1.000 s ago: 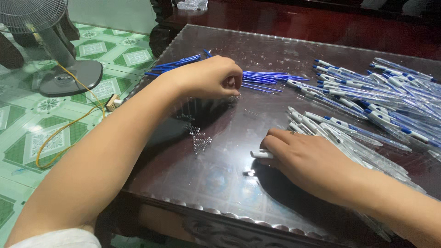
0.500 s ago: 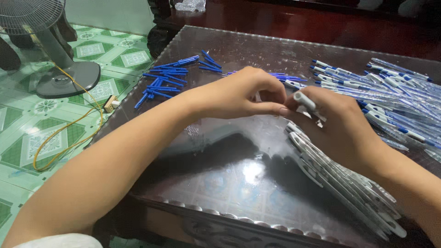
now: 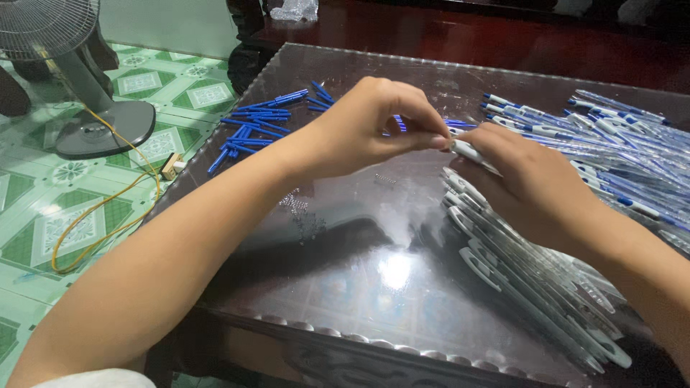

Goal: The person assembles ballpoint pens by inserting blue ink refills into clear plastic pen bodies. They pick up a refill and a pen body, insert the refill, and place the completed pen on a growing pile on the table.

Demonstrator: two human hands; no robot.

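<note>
My right hand (image 3: 532, 190) grips a clear pen barrel with a white end (image 3: 471, 152), held over the glass-topped table (image 3: 345, 266). My left hand (image 3: 366, 126) meets it, with its fingertips pinched at the barrel's white end; a thin blue piece may be between them, but I cannot tell. Blue refill pieces (image 3: 259, 122) lie scattered at the table's far left. A row of empty clear barrels (image 3: 517, 273) lies under my right hand. Finished blue-and-white pens (image 3: 611, 144) are heaped at the far right.
A standing fan's base (image 3: 97, 133) sits on the green tiled floor at the left, with a yellow cable (image 3: 108, 215) looping beside it. Small metal springs (image 3: 305, 212) lie on the glass near my left forearm. A dark wooden bench (image 3: 467, 36) stands behind the table.
My left hand left the blue pieces and came right to the middle. My right hand lifted a barrel from the row and rose to meet it; both hands are joined at the barrel's end.
</note>
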